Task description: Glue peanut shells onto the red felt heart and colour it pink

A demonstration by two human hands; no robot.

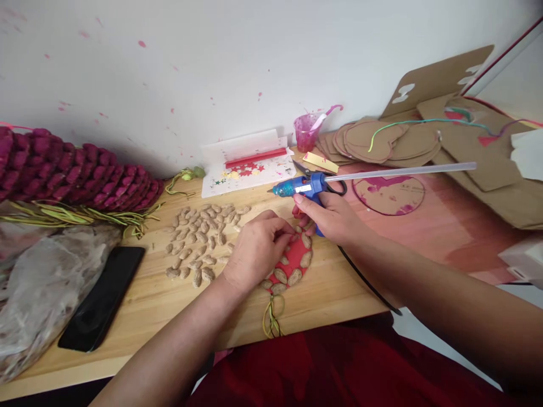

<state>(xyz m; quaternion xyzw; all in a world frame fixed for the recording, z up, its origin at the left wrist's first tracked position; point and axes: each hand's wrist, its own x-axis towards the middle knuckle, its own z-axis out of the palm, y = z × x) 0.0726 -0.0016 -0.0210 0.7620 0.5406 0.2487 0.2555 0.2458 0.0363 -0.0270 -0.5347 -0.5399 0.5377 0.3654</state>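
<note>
A person's two bare hands work over a wooden worktop point(326, 305), seen from head height. R hand point(335, 217) has its fingers wrapped round the handle of a blue glue gun point(314, 186), nozzle pointing L; a long clear glue stick point(403, 170) sticks out the back & a black cord point(365, 280) trails to the worktop's near edge. L hand point(257, 246) reaches in w/ fingers bent, tips together at a red disc point(296, 251); can't tell if a nut is pinched btwn them. The disc lies flat under & just R of L hand, peanuts point(294, 277) set round its rim, w/ yellow-green string point(271, 319) at its near edge. L of that hand, loose peanuts point(203, 226) are scattered. Far L: a black phone point(104, 297) next to a cloudy plastic bag point(55, 288), plus a row of magenta discs point(72, 169) standing on edge, w/ more string point(85, 212) in front. At the back, by a pink-spotted wall point(212, 68), are a white sheet point(210, 185) w/ small red, yellow & green stars, & a pink-stained cup point(306, 138) holding a brush point(323, 117). Scissors point(300, 167) lie partly behind the gun. Back R: overlapping cardboard rounds point(369, 138) & larger cardboard pieces point(483, 169); a paint-stained cardboard disc point(390, 195) lies nearer, on a pink-stained area.
</note>
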